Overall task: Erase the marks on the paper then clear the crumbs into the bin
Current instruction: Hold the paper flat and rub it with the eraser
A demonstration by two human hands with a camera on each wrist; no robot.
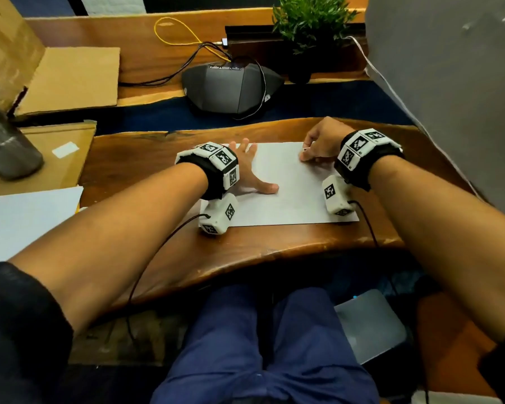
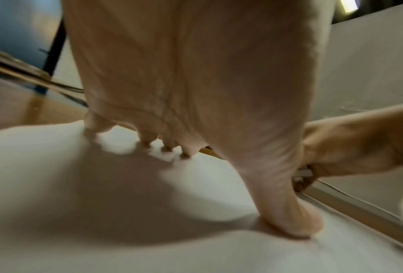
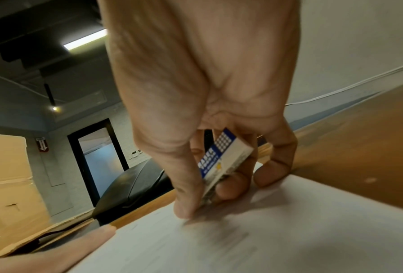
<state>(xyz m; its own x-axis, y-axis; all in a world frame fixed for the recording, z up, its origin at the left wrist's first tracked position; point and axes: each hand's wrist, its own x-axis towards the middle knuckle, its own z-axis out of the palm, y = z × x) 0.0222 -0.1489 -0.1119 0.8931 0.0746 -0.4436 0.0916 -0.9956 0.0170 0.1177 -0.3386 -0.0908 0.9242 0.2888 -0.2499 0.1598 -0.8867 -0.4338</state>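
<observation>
A white sheet of paper (image 1: 286,188) lies on the wooden desk (image 1: 274,246). My left hand (image 1: 250,167) presses flat on the paper's left side, fingers spread and thumb (image 2: 296,221) down on the sheet. My right hand (image 1: 318,144) pinches a white eraser in a blue-and-white sleeve (image 3: 221,158) between thumb and fingers. The eraser's lower end touches the paper (image 3: 242,240) near its far right corner. A faint grey smudge (image 3: 221,232) shows just in front of the eraser. In the head view the eraser is mostly hidden by my right hand.
A black conference speaker (image 1: 231,86) with cables sits behind the paper. A potted plant (image 1: 309,27) stands at the back. Cardboard (image 1: 67,80) and a grey cylinder (image 1: 6,141) are at the left, another white sheet (image 1: 27,217) near the left edge. A grey box (image 1: 370,325) sits below the desk.
</observation>
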